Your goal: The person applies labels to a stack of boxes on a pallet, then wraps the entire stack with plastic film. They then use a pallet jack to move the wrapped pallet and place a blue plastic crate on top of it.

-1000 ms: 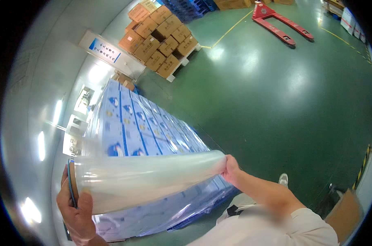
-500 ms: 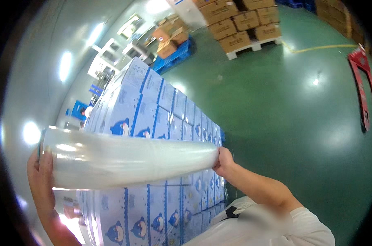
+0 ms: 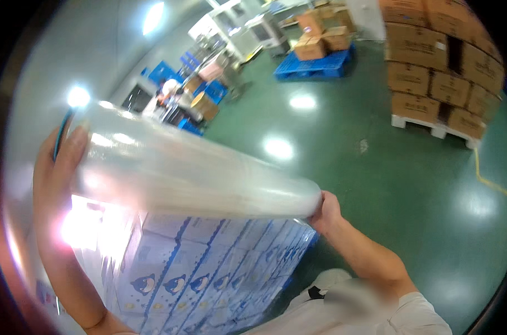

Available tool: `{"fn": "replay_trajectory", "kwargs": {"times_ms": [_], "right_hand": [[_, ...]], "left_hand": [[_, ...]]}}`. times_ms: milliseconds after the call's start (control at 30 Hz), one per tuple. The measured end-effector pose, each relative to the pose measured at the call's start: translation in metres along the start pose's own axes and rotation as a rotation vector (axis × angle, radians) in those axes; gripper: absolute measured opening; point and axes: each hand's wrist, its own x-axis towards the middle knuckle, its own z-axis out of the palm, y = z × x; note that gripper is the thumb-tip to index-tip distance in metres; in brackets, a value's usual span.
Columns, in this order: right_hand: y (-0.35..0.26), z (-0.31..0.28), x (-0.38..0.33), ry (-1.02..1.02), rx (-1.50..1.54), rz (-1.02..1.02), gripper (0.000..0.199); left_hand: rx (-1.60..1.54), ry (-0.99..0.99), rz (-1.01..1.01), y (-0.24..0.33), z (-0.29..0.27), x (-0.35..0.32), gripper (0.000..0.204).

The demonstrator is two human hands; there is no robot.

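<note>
Green warehouse floor spreads out below, with brown cartons on a white pallet at the far right and more cartons on a blue pallet farther back. Close in, a big roll of clear stretch film is held level, its long axis running from upper left down to the right. The left hand clasps the near, left end, fingers wrapped over the roll's rim. The right hand grips the far, right end at the core. Both hold it just above and beside a stack of blue-and-white boxes, and film hangs down over the stack's near side.

Half a second ago the roll sat lower and flatter against the stack; now it is raised and tilted, and the view has swung toward the far pallets.
</note>
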Motion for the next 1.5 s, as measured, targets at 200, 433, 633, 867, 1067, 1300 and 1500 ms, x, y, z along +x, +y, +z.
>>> {"fn": "replay_trajectory", "kwargs": {"times_ms": [200,433,633,867,1067,1300,1500], "right_hand": [[-0.080,0.088,0.171,-0.067,-0.052,0.258,0.027],[-0.098,0.179,0.404,-0.067,-0.101,0.575,0.032],[-0.091,0.308,0.595,-0.111,-0.192,0.730,0.034],[-0.019,0.449,0.840,-0.212,-0.200,0.998,0.036],[0.092,0.575,1.012,-0.149,-0.297,1.173,0.034],[0.283,0.718,1.218,-0.302,-0.338,1.394,0.032],[0.412,0.836,1.311,-0.213,-0.437,1.425,0.033]], "left_hand": [[0.249,-0.080,-0.264,0.013,0.120,0.161,0.057],[0.248,-0.118,-0.467,-0.095,0.255,0.353,0.042],[0.359,0.135,-0.547,-0.227,0.326,0.499,0.041],[0.524,-0.048,-0.954,-0.373,0.393,0.671,0.044],[0.472,0.069,-1.098,-0.575,0.436,0.786,0.044],[0.779,0.246,-1.073,-0.792,0.465,0.890,0.044],[0.921,0.247,-1.239,-0.983,0.453,0.972,0.044]]}}
